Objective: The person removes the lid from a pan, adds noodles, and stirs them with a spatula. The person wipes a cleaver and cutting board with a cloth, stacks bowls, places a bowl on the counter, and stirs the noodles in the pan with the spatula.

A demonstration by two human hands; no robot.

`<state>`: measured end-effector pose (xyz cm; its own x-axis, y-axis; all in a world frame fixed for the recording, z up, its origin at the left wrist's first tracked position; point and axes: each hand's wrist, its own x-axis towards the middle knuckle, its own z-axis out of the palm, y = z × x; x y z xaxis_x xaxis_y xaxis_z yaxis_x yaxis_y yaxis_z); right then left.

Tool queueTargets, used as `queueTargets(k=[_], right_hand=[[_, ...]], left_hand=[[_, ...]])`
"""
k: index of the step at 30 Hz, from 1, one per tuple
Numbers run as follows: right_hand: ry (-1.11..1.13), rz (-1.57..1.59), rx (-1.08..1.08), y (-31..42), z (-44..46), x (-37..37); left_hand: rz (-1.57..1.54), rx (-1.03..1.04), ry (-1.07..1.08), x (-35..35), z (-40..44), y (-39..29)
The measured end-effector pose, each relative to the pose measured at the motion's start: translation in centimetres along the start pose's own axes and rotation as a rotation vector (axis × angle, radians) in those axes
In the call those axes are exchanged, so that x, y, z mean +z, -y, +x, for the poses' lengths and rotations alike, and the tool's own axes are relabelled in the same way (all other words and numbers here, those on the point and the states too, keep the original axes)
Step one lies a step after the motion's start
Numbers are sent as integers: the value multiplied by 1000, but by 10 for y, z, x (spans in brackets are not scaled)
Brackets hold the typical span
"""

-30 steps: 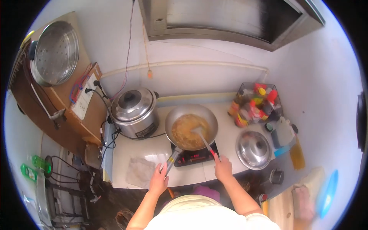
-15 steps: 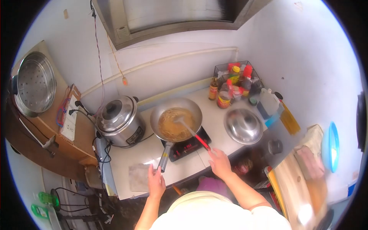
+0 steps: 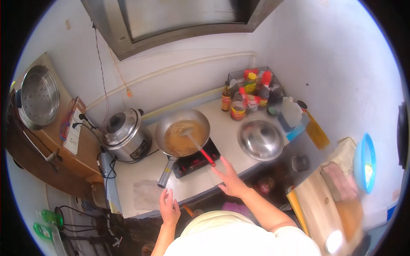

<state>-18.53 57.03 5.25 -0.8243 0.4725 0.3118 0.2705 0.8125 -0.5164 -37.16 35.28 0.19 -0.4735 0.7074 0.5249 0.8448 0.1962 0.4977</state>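
A metal wok (image 3: 160, 132) with light brown food (image 3: 181, 141) in liquid sits on a black induction cooker (image 3: 197, 164). Its handle slants down toward the counter's front edge. A spatula (image 3: 207, 156) with a red handle rests in the wok, its grey head in the food. Just below the wok's handle, my left hand (image 3: 170, 208) is apart from it, fingers spread, holding nothing. My right hand (image 3: 230, 178) is empty too, fingers apart, close to the right of the red handle's end. A domed metal lid (image 3: 260, 140) lies on the counter (image 3: 218, 115) to the right.
A lidded steel cooker (image 3: 128, 138) stands left of the wok. At the back right are bottles (image 3: 226, 98) and a wire basket (image 3: 273, 76) of condiments. A cloth (image 3: 147, 194) lies at the front left. Farther right are a wooden board (image 3: 318, 205) and a blue basin (image 3: 364, 164).
Both hands have let go, the left of the wok's handle and the right of the spatula, and opened. The view has turned and shifted right, showing more of the right side.
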Motion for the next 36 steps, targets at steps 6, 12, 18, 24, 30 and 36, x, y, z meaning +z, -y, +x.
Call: queueTargets(k=[6, 12, 18, 24, 30, 36], right_hand=[[116, 117, 102, -47, -62, -20], [140, 112, 181, -71, -118, -49], [129, 75, 148, -77, -151, -65], [142, 125, 125, -79, -171, -71], [154, 158, 67, -75, -182, -76], [162, 186, 49, -65, -175, -80]], left_hand=[[-78, -20, 76, 32, 1, -45], [-67, 134, 58, 48, 2, -94], [-83, 107, 83, 49, -13, -121], [-71, 93, 97, 44, -31, -143], [-45, 51, 85, 39, -58, -153], [-17, -6, 71, 25, -77, -148]])
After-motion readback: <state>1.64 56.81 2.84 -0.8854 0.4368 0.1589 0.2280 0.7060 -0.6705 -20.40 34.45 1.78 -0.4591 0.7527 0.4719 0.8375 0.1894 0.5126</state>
